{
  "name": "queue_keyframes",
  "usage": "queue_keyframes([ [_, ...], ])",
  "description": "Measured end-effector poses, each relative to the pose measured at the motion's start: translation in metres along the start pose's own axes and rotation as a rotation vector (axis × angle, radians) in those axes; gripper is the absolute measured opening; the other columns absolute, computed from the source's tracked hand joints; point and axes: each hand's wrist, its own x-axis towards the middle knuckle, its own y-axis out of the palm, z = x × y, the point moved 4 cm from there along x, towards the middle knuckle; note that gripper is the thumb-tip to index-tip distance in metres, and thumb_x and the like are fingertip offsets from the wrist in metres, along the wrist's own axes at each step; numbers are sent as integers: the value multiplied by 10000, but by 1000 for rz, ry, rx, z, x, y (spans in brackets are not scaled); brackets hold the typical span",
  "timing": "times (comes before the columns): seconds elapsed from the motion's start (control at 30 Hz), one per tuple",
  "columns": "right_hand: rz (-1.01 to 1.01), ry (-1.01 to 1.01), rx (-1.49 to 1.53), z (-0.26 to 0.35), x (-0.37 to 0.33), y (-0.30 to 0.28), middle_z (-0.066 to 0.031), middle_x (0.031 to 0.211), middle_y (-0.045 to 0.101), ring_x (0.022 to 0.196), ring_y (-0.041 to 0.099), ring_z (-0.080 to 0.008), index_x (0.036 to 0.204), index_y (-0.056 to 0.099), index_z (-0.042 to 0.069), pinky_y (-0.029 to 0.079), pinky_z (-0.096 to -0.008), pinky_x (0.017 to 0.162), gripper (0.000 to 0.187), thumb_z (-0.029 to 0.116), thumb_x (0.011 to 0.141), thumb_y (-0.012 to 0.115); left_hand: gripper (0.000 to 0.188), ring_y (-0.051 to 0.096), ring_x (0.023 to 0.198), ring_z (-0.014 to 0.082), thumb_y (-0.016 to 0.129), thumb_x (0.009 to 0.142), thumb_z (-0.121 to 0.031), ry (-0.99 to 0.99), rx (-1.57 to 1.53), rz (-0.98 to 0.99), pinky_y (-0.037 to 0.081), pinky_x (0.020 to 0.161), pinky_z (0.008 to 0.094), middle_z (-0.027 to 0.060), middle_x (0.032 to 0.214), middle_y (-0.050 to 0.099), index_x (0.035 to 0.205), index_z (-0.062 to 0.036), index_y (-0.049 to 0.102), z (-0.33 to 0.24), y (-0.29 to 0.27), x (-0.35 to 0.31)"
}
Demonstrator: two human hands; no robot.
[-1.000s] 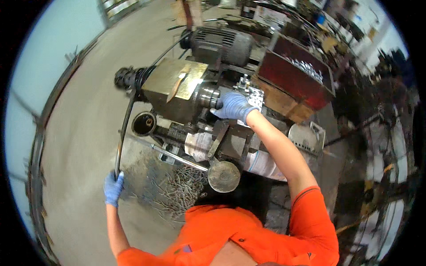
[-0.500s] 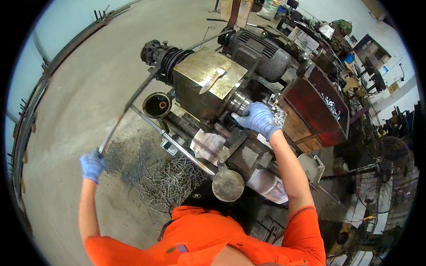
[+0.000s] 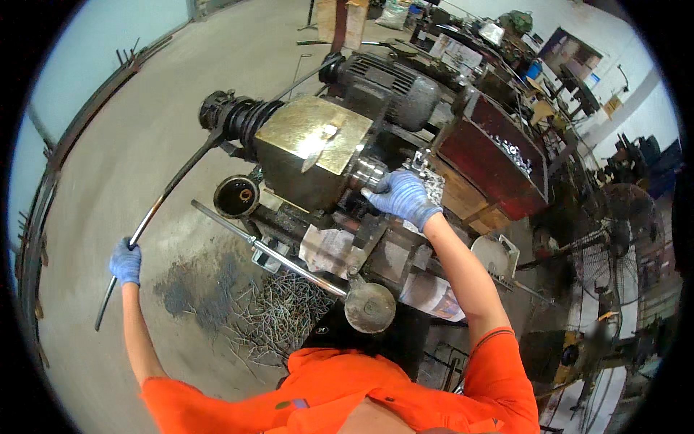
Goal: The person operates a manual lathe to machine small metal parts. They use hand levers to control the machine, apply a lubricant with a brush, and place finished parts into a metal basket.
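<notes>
The left hand [image 3: 126,262] is closed round a long bar [image 3: 170,184] above its lower end; the bar slopes up and away to the left side of the machine [image 3: 300,176]. If the glove slips on the smooth metal, the bar could swing free. Right of this hand, a heap of thin metal scraps [image 3: 282,311] lies on the floor [image 3: 177,354]; stepping there might cost the person their footing. Between the hands, a brush [image 3: 320,147] rests on the machine's shiny top, where shaking could make it slide off. Just left of the right hand is the round metal spindle [image 3: 369,173]. The right hand [image 3: 402,197] is curled against its front end; whether it pinches a small part there, I cannot tell. Those fingers could be nipped or the glove caught, should the spindle turn or close. Beyond it to the right stands a red bin [image 3: 491,155] with shiny parts [image 3: 512,153].
</notes>
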Motion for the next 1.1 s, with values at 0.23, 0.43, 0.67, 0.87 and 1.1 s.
queue_keyframes([
  [0.23,-483,-102,187,-44,-90,-61,-118,907,659,899,597,-302,733,688,40,453,-377,816,223,260,707,713,329,625,743,347,610,808,-347,117,-649,421,491,690,405,193,859,648,971,-64,658,-170,114,-97],
  [0.43,-497,226,146,-150,-229,-56,-139,858,660,849,610,-308,744,685,29,471,-365,757,210,234,712,715,297,625,838,344,579,761,-366,572,-134,576,491,723,422,154,860,665,860,-108,686,-284,185,-153],
  [0.67,-436,772,62,-288,-365,-22,-140,758,667,724,641,-251,793,687,19,494,-336,707,252,239,691,754,200,627,777,324,558,721,-303,817,91,500,477,666,411,125,826,660,794,-145,657,-278,193,-99],
  [0.87,17,880,-428,-368,-417,-10,-152,1220,551,1147,490,-329,1188,554,96,369,-422,982,584,411,713,683,283,627,877,323,586,750,-352,503,4,580,495,781,407,141,927,659,920,-144,678,-236,127,-78],
  [1.1,173,1094,-465,-413,-436,10,-129,1205,563,1150,491,-322,1173,552,119,348,-428,994,569,433,712,666,281,636,817,303,581,821,-360,302,-353,304,497,727,404,134,885,664,947,-129,681,-226,-1,-49],
])
